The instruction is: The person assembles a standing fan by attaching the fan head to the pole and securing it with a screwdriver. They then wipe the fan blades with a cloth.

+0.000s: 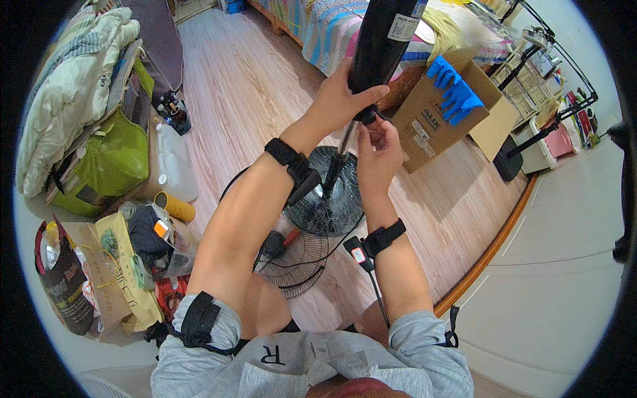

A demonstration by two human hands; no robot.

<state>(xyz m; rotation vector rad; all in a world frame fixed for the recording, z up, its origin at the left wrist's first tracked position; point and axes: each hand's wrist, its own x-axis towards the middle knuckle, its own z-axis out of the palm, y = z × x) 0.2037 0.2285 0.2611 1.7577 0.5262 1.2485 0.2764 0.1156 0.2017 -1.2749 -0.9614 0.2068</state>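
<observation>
The black body of a stand fan [383, 50] rises at the upper middle, a white label on its side. My left hand [336, 101] is wrapped round its lower end, thumb across the front. Just below, my right hand [379, 149] has its fingers closed at the black collar [367, 115] where the body meets the silver pole [346, 138]. What those fingers pinch is hidden. The pole runs down to a round black base [348, 192] with a shiny, wrinkled surface. Nearer me, a wire fan grille [306, 265] lies on the floor beside a black-and-red object [284, 243].
An open cardboard box [424, 129] with blue strips over its edge stands to the right, before a bed [332, 40]. On the left are a green bag [109, 162], a white plastic jug [174, 166], a yellow cylinder [176, 206] and several bags. A black stand [509, 159] is at far right.
</observation>
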